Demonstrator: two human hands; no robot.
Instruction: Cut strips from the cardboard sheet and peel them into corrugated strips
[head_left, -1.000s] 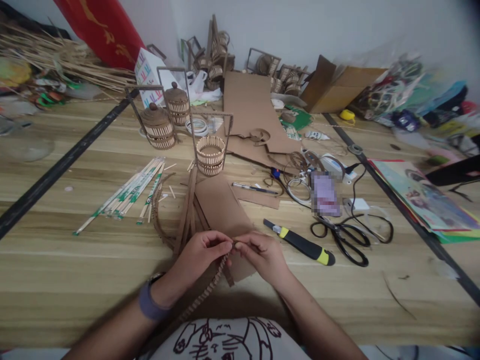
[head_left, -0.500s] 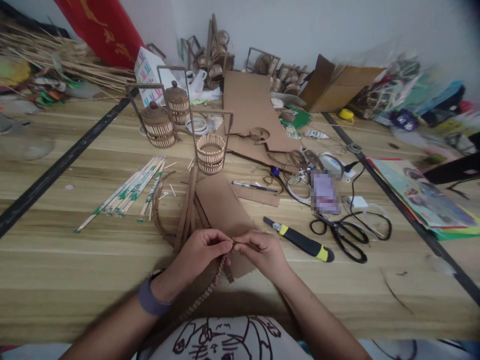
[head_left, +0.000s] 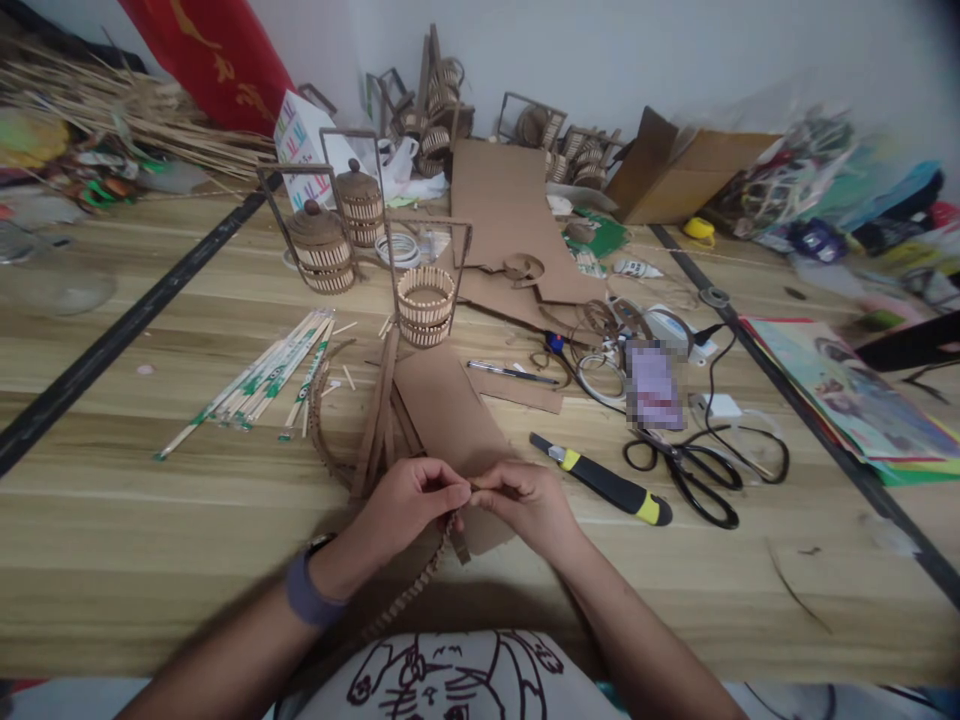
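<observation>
My left hand is closed, its thumb and forefinger pinching the end of a narrow brown strip lined with short wooden slats. The slatted strip hangs down from these fingers towards my shirt. My right hand is closed as well, its fingertips almost touching the left ones and pinching a thin brown strip of the same work; my fingers hide most of the join. Beneath both hands lies a cardboard piece. Flat brown strips and a curved slatted strip lie beyond my left hand.
A utility knife with its blade out and black scissors lie to the right. Packaged chopsticks are on the left. A small slatted bucket with a tall handle stands ahead, near two lidded ones. A phone lies among cables.
The view has shifted slightly, so the table's contents appear a little further right. Both hands keep their pinch on the strip, with hardly any movement of the fingers.
</observation>
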